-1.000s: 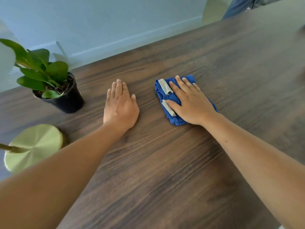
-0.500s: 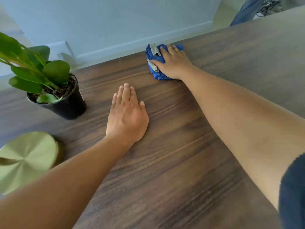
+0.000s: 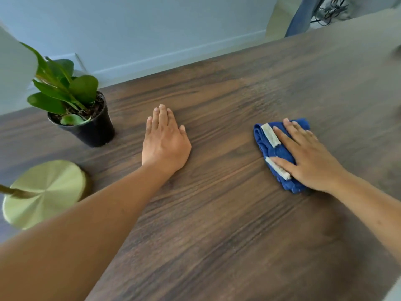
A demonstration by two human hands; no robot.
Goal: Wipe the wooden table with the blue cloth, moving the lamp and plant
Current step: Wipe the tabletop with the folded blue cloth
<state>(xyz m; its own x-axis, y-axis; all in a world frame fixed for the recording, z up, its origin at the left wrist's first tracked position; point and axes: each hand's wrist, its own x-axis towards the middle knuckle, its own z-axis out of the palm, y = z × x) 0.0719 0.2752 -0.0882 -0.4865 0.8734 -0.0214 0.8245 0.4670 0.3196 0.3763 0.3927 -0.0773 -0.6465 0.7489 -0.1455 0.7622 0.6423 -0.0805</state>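
**Dark wood, mid-wipe, lamp and plant not yet shifted**

Dark wood grain ran across the counter [image 3: 217, 224], with a pale blue wall beyond its far edge. I judged the job partly done at most: the cloth was down on the open stretch, but the plant [image 3: 73, 105] in its black pot and the lamp [image 3: 45, 192], on its round brass base, both stood at the left end, so the wood beneath them looked unwiped and both awaited moving.

My right hand [image 3: 308, 157] lay flat on the blue cloth [image 3: 275, 148], fingers straight and slightly spread, pressing it to the wood. The bunched cloth sat under my palm and fingers, its folds and two pale tags sticking out on the thumb side.

My left hand [image 3: 165, 142] rested flat on bare wood, fingers together, holding nothing, near the pot and well apart from the cloth.
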